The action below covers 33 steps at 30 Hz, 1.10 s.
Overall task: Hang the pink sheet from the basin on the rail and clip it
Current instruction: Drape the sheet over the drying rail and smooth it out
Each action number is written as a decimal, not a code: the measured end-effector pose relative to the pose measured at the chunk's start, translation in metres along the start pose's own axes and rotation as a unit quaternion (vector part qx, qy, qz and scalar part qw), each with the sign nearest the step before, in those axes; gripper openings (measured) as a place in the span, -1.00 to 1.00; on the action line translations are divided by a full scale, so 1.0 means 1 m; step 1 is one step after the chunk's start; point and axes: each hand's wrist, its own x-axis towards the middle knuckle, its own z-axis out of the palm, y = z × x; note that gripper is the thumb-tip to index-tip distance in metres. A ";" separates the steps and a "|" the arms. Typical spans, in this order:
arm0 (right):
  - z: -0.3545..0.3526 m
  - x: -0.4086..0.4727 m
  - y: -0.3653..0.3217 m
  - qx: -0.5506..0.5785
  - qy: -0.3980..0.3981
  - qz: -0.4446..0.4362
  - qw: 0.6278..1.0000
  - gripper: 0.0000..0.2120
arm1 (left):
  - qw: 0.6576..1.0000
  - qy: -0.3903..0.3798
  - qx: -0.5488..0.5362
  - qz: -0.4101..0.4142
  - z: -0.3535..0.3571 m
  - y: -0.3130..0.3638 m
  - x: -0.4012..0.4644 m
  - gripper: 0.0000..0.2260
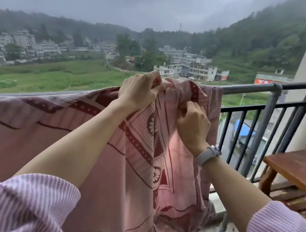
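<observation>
I stand on a high home balcony: a black metal railing (pixel 265 108) edges it, a brown wooden worktop (pixel 299 170) sits beside me, and village houses (pixel 191 66) and green fields (pixel 47 76) lie far below.

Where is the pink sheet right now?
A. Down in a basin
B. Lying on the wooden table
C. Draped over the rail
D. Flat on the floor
C: the sheet hangs over the rail, and both hands, left and right, pinch its bunched top edge there. The table has no sheet on it.
</observation>
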 end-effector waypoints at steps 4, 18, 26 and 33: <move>-0.027 0.023 0.013 0.066 0.084 0.016 0.994 -0.90 | 1.000 0.029 -0.001 0.007 0.003 -0.002 -0.003 -0.83; -0.007 0.027 0.028 0.028 0.045 0.067 0.996 -0.79 | 0.991 0.111 0.040 0.063 0.018 0.008 0.000 -0.86; -0.049 0.097 0.040 -0.051 0.121 -0.014 0.991 -0.86 | 0.985 0.158 0.041 0.060 0.017 0.016 0.018 -0.85; -0.031 0.195 0.033 -0.058 -0.012 0.040 0.997 -0.77 | 0.994 0.079 0.073 0.003 0.022 0.020 0.075 -0.86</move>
